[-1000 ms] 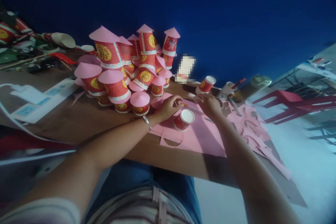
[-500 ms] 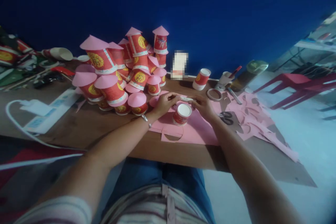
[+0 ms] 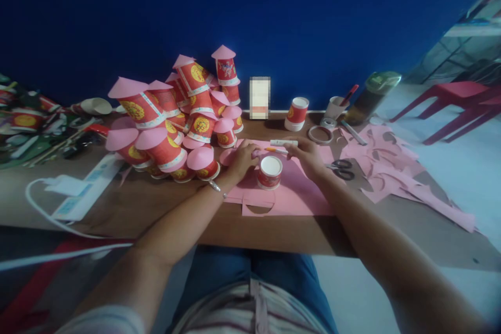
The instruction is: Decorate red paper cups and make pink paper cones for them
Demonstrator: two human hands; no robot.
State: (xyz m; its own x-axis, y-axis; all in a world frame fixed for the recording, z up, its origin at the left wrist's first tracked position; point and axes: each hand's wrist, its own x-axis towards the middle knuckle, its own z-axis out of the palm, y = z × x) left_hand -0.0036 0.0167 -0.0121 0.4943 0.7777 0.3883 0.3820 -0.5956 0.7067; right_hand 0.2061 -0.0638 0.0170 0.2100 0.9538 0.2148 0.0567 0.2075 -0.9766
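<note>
My left hand (image 3: pixel 241 158) rests with curled fingers on the pink paper sheet (image 3: pixel 297 195), just left of an upside-down red paper cup (image 3: pixel 270 172). My right hand (image 3: pixel 307 154) is closed on a thin pen with an orange tip (image 3: pixel 275 150) that points left, above the cup. A white pen cap (image 3: pixel 283 143) lies on the paper just beyond the pen. Whether the left fingers pinch anything is hidden.
A heap of red cups with pink cone tops (image 3: pixel 178 115) stands to the left. Scissors (image 3: pixel 341 168), a tape ring (image 3: pixel 320 134), pink scraps (image 3: pixel 395 167), another cup (image 3: pixel 296 114) and a bottle (image 3: pixel 368 97) lie right. A white power strip (image 3: pixel 84 193) lies left.
The hands drew apart; the right hand now holds the pen uncapped, with the cap lying on the paper. The left hand settled onto the sheet. The camera view turned level.
</note>
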